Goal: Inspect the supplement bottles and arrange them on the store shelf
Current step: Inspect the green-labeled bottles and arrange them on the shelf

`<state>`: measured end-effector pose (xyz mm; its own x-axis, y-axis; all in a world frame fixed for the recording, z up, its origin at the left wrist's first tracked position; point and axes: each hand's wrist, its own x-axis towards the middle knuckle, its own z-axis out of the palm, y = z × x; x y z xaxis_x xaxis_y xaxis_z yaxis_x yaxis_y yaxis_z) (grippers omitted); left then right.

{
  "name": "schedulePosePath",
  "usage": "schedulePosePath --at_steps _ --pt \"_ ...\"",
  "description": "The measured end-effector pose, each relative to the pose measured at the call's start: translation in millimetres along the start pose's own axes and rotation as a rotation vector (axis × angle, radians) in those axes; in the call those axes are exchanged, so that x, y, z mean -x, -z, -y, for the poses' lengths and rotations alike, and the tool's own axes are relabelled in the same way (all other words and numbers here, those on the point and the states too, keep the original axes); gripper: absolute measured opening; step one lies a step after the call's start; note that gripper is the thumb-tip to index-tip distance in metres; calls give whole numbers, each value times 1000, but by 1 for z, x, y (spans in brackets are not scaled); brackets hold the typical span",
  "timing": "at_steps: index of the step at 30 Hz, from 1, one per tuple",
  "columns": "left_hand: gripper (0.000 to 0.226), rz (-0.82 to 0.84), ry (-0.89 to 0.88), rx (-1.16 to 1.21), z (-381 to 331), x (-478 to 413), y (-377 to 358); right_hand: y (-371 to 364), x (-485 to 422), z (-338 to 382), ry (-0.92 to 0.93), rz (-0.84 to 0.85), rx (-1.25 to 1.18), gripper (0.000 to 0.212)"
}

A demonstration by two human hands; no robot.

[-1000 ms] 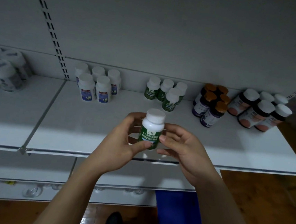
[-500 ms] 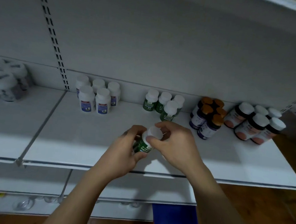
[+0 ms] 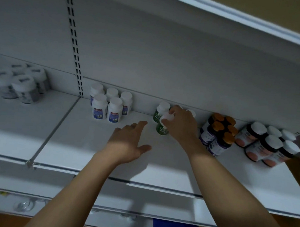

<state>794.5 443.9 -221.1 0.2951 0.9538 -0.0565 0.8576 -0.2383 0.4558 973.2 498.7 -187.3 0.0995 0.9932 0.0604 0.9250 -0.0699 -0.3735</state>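
While right hand (image 3: 179,124) grips green bottle (image 3: 162,130) by its cap, left hand (image 3: 127,141) hovers over shelf (image 3: 80,139). Left fingers (image 3: 139,124) spread, holding nothing.

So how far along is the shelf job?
Mostly done, it seems: blue-label bottles, orange-capped bottles and pink-label bottles stand in neat groups on the shelf. In hand: the right hand grips a green bottle by its cap, beside the other green bottles; the left hand is open, empty. Left: letting go. No loose bottles show.
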Motion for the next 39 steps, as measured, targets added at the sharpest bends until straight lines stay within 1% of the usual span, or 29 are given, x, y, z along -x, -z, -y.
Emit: schedulePosePath --at_steps 3,8,12,15,17,19,21,25,27,28,31,33,35,39 --pt "76 5 -19 -35 0 -2 3 -7 -10 -5 -12 -30 50 38" --pt "72 -22 -35 -58 -2 -4 8 -15 -13 -10 37 -124 111 32" --pt "72 -46 -29 -53 -5 -5 8 -21 -12 -16 83 -159 155 34" --pt "69 -38 -31 -63 -9 -7 5 -15 -12 -21 118 -187 98 35" --pt "67 -29 -36 -72 -11 -8 3 -1 -17 -27 93 -232 20 30" --pt "66 -28 -41 -85 -15 -10 2 14 -26 -43 66 -250 14 26" --pt "66 -35 -45 -111 -21 -12 1 24 -35 -63 41 -191 51 34" --pt "64 -51 -52 -156 -34 -17 -1 26 -48 -88 57 54 209 53" --pt "64 -49 -47 -163 -41 -19 -2 23 -52 -89 77 144 250 58" --pt "64 -48 -45 -166 -44 -19 -3 21 -54 -89 93 168 255 56" --pt "65 -46 -23 -163 -54 -21 -6 16 -60 -89 196 197 301 30" --pt "64 -38 0 -159 -60 -20 -9 14 -63 -92 234 171 299 21" --pt "63 -27 24 -162 -68 -19 -12 15 -64 -95 251 124 280 21" --pt "62 -25 59 -178 -82 -15 -16 30 -52 -96 269 65 266 33"
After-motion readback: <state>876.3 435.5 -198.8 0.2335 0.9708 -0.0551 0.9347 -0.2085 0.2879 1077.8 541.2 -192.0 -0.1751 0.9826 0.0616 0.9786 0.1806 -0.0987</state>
